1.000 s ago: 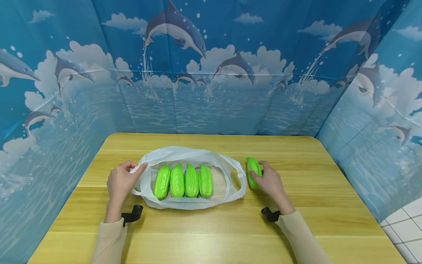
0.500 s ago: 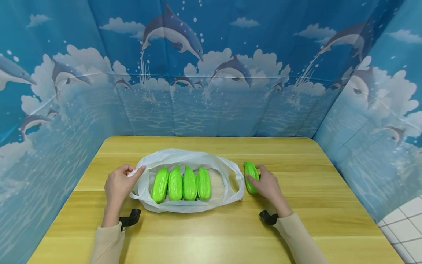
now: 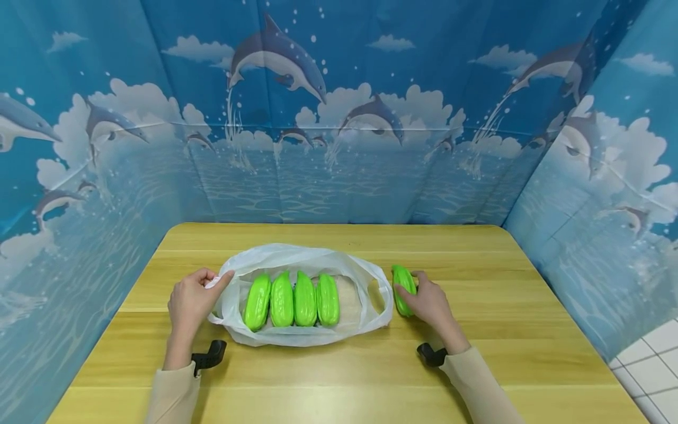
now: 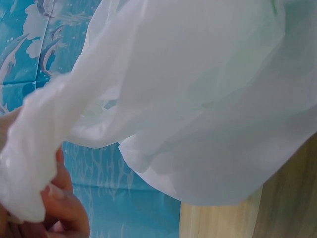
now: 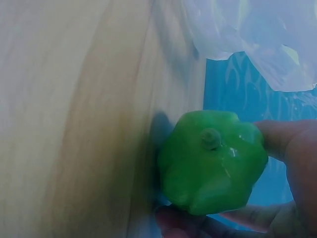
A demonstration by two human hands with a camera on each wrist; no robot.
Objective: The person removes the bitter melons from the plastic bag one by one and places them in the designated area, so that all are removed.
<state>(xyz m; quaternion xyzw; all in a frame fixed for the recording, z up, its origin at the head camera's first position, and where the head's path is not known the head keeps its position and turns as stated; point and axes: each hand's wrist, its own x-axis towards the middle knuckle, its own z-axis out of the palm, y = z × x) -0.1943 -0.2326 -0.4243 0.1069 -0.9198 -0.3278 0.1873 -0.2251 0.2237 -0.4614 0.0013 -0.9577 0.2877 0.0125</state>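
In the head view my left hand (image 3: pixel 192 303) pinches the bunched left handle of a white plastic bag (image 3: pixel 296 338) that lies with its mouth spread wide. Several glossy green bitter melons (image 3: pixel 282 299) sit side by side inside it. To the right of the bag, my right hand (image 3: pixel 431 303) grips another bitter melon (image 3: pixel 404 288), thumb on the near side and fingers round the far side. The right wrist view shows this melon's (image 5: pixel 213 163) stubby end and lobed outline, close over the wood. In the left wrist view the twisted handle (image 4: pixel 34 144) covers part of my fingers.
The wooden table (image 3: pixel 328 388) stands against a blue dolphin-print curtain (image 3: pixel 339 176) at the back and sides. The bag's right handle loop (image 3: pixel 386 300) lies close beside the held melon. White floor tiles (image 3: pixel 654 359) show at the lower right.
The head view has shifted slightly, so the whole scene sits a little lower in it. Both hands keep their holds on the bag handle and the bitter melon.
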